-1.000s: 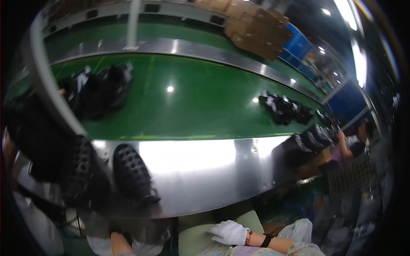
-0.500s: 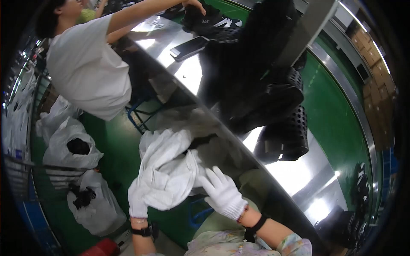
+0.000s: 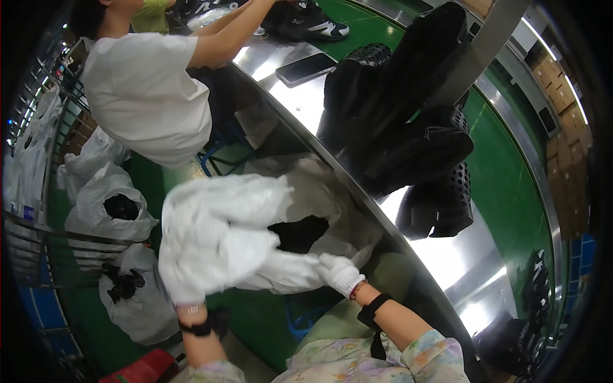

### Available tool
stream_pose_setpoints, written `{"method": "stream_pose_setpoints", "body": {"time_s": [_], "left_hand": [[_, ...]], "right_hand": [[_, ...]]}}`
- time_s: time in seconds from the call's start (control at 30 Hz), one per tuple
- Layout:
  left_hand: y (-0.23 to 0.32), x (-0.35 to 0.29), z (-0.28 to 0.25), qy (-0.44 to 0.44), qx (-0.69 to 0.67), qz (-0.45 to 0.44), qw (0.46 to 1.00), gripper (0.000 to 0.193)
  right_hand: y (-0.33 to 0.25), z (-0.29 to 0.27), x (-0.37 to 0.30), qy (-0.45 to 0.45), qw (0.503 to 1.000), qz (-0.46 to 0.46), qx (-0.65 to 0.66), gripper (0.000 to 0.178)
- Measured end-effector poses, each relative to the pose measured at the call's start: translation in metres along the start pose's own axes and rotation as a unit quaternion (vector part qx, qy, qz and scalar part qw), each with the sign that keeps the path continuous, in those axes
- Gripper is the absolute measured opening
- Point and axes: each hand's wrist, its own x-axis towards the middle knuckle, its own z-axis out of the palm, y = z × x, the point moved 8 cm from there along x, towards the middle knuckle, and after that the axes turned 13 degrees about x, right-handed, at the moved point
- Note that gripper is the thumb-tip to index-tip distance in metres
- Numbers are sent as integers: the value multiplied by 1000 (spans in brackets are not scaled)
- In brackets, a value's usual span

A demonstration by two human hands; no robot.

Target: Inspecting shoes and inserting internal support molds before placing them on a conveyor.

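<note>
In front of me is a large white plastic sack point(image 3: 220, 223), bunched and blurred at its left side. Its mouth shows dark inside, but what lies there cannot be made out. My left hand point(image 3: 185, 281), in a white glove, is closed on the bunched plastic, with its fingers smeared by motion and blending into the sack. On the near right side of the mouth, my gloved right hand point(image 3: 340, 273) pinches a stretched edge of the sack. Both wrists wear dark bands.
A metal bench point(image 3: 440, 262) runs diagonally on my right, bearing black perforated boots or shoe forms point(image 3: 396, 127), a phone point(image 3: 305, 69) and sneakers point(image 3: 306, 24). A co-worker in a white shirt point(image 3: 143, 96) is at the far left. Filled white sacks point(image 3: 137, 306) stand left, near a metal rack point(image 3: 57, 239).
My left hand has swung left with the bunched plastic. My right hand has gone from spread fingers to gripping the sack's edge, and the mouth has opened wider.
</note>
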Motion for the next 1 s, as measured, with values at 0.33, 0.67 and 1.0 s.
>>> {"method": "stream_pose_setpoints", "body": {"time_s": [0.33,0.67,1.0], "left_hand": [[76,62,87,-23,257,187,948,52],[58,-77,-150,158,353,109,916,57],[10,-72,43,132,822,282,477,44]], "right_hand": [[-193,-70,-95,2,925,-347,-152,5],[-108,7,-102,-149,937,-279,-145,11],[-70,69,-122,-315,890,-252,-213,19]]}}
